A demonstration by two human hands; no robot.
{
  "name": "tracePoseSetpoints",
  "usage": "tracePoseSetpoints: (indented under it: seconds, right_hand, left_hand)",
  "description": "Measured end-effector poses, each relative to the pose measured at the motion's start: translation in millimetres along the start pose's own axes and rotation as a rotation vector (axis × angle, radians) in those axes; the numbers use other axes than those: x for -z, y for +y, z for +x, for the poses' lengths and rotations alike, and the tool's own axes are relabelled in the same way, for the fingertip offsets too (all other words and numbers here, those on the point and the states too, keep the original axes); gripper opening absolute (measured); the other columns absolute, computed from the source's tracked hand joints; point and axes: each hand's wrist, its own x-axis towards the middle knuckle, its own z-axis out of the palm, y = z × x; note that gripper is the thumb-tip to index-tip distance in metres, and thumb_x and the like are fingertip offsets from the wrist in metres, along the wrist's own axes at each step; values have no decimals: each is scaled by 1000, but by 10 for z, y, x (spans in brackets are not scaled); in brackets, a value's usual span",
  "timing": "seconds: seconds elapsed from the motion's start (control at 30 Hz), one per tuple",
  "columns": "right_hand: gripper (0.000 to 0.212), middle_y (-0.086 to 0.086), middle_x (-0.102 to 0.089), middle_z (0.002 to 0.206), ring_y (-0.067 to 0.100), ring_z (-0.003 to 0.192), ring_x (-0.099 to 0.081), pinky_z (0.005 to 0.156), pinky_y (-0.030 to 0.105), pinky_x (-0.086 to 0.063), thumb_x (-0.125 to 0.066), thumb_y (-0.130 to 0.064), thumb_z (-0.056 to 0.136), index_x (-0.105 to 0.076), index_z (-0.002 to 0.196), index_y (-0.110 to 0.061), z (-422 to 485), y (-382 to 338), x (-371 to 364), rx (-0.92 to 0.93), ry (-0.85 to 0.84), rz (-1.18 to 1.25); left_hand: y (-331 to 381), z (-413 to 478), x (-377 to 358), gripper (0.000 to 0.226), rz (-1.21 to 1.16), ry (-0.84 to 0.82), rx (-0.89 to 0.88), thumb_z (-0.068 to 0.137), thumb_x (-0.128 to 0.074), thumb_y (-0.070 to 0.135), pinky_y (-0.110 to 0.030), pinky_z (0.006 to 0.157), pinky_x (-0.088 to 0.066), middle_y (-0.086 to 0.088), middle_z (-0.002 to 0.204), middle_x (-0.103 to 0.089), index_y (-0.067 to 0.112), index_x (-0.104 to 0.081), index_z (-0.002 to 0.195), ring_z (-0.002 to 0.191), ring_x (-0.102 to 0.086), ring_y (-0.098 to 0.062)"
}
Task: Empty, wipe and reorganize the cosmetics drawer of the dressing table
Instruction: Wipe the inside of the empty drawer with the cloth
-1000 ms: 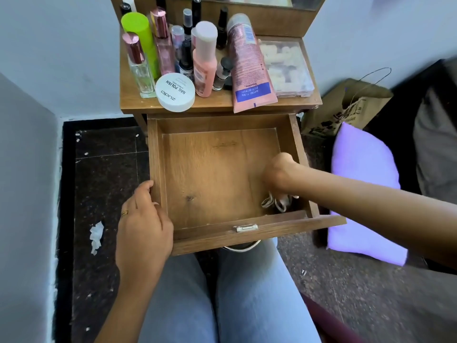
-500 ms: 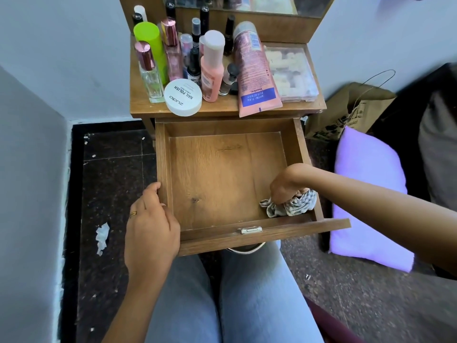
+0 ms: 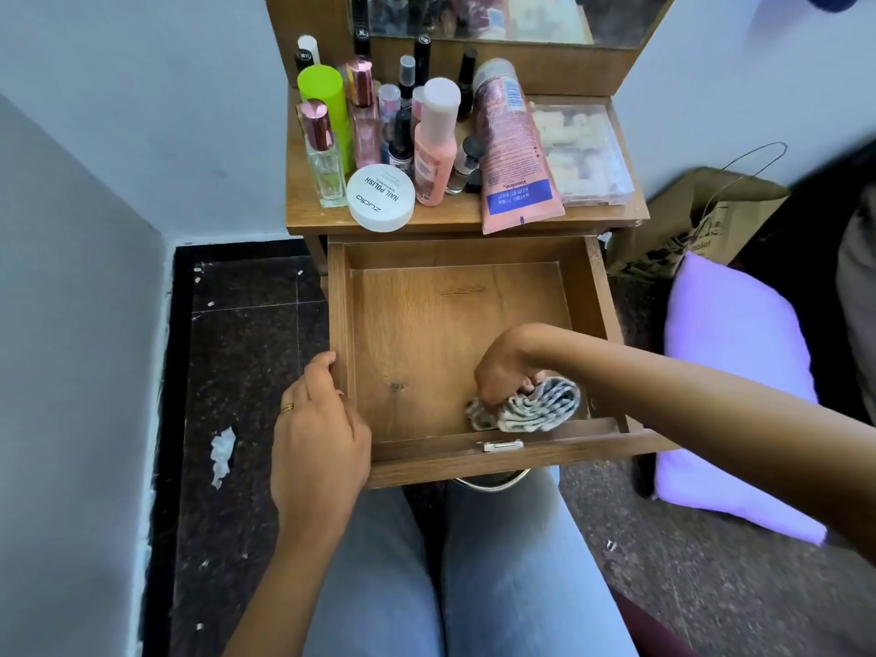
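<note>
Right grip [image 3: 505, 372] clenched a bunched cloth [image 3: 535, 410], pressed onto the drawer [image 3: 426, 334] floor beneath it (apparently to wipe). Left grip [image 3: 322, 419] held the drawer's side wall, likely steadying it. Cosmetics [image 3: 429, 149] stood on the worktop [image 3: 455, 215] beyond.

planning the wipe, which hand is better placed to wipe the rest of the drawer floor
Right. The right hand grips the cloth inside the drawer, near its front right corner. The left hand holds the drawer's left wall and has no cloth, so it probably serves best steadying.
</note>
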Motion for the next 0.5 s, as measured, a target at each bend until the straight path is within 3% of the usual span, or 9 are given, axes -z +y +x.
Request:
tracePoseSetpoints:
  seconds: [0.1,0.2,0.27,0.4,0.5]
  right_hand:
    - [30,8,-55,64,14,46,-55,39,17,-44,-36,-13,97,-52,73,-5,9,-251,92,158,35,196]
    - [30,4,-53,52,12,37,-50,36,15,-39,-38,-10,96,-52,70,-5,89,-571,160,254,88,262]
    - [31,0,-50,44,12,35,-45,36,17,-36,-39,-13,97,-51,68,-7,138,-700,187,287,106,306]
    - [33,1,-43,50,9,34,-37,35,14,-29,-36,-12,94,-46,63,-11,221,-826,205,323,163,505]
    - [40,-5,-34,34,5,25,-25,32,9,-20,-30,-11,95,-38,55,-13,236,-815,179,320,147,681]
  left_hand:
    - [-24,14,-19,43,6,-8,8,90,-40,5,-44,86,-49,-16,121,-60,8,-43,133,116,-53,-30]
    - [-22,16,-18,45,14,-12,12,89,-39,6,-44,88,-47,-16,123,-59,9,-42,134,117,-51,-30]
    - [-23,16,-15,46,15,-12,11,88,-39,6,-43,88,-46,-16,123,-58,9,-42,134,117,-51,-30]
    - [-26,13,-15,45,8,-9,22,90,-39,8,-43,90,-47,-15,124,-58,10,-42,135,118,-51,-29]
    - [-32,19,-20,46,16,-11,16,89,-40,9,-44,91,-47,-15,124,-58,10,-41,135,117,-51,-29]
